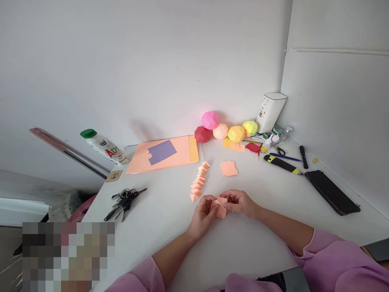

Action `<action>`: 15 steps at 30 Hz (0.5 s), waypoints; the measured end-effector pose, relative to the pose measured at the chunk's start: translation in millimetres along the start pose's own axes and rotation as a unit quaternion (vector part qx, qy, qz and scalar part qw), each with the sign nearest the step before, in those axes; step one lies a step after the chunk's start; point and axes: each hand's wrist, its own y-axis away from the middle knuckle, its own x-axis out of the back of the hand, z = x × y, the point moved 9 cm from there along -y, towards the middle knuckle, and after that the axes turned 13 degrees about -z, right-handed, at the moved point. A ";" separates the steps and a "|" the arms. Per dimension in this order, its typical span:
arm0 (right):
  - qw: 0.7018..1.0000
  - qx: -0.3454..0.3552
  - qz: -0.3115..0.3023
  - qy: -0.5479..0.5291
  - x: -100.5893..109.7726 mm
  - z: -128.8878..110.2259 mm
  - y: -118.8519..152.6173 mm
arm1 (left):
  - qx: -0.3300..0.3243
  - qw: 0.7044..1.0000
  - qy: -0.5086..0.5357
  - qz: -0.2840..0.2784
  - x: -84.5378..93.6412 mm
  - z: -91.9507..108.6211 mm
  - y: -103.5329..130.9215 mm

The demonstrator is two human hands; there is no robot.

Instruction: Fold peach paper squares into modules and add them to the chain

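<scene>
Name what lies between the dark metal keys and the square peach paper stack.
A slanting row of small folded peach paper pieces, in the head view.

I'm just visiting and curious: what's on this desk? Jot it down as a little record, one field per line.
Held: peach paper piece, in left hand and right hand
Beyond hands: row of folded pieces; peach paper stack
By wall: five faceted balls
Left side: keys, bottle
Right side: yellow-black cutter
</scene>
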 end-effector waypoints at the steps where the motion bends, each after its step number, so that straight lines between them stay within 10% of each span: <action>1: 1.000 0.002 0.000 0.002 0.0 0.0 -0.1 | 0.002 1.000 -0.018 -0.009 -1.1 0.8 -0.1; 15: 1.000 0.005 -0.030 -0.008 -5.0 -3.8 -1.1 | -0.040 0.997 -0.066 -0.005 3.6 1.7 1.3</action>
